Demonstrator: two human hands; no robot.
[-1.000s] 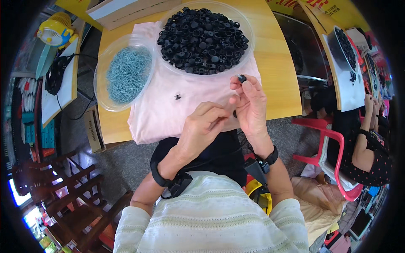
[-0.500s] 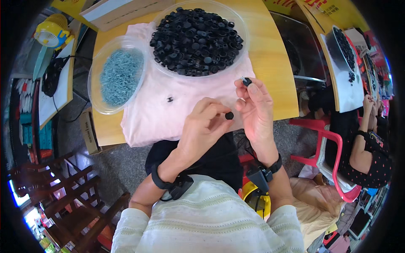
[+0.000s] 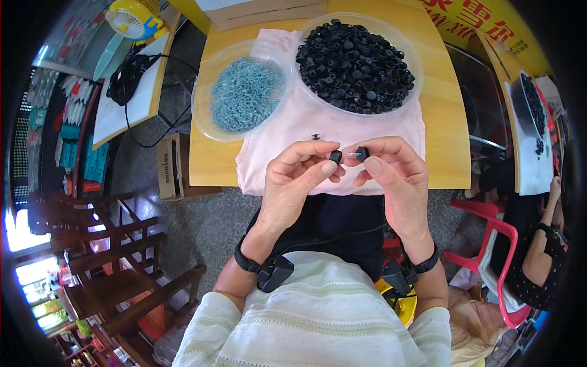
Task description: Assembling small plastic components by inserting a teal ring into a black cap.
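Between thumb and fingers, my left hand (image 3: pixel 292 177) pinches a small black plastic cap (image 3: pixel 335 157). My right hand (image 3: pixel 400 174) grips a black plastic knob (image 3: pixel 363 153), and a silver screw (image 3: pixel 354 154) juts from it toward the cap. Cap and knob face each other a short way apart, above a pink cloth (image 3: pixel 263 165). On the cloth, just beyond my left fingers, lies a small dark piece (image 3: pixel 316 137), too small to identify. Farther off, loose black plastic parts (image 3: pixel 354 67) fill a big clear bowl (image 3: pixel 361 114). Left of it, a clear bowl (image 3: pixel 202 119) holds many silver screws (image 3: pixel 247 95).
The wooden table (image 3: pixel 449 134) extends past the cloth, with a cardboard box (image 3: pixel 263 13) at its far edge. A yellow fan (image 3: pixel 127 18) stands at the far left. Over on the right, another person (image 3: pixel 535 269) sits on a red chair (image 3: pixel 510 235) beside another table.
Both hands have come together, the right lowering its knob and turning the screw toward the left hand's cap. The view has shifted, so the table sits farther right in it.
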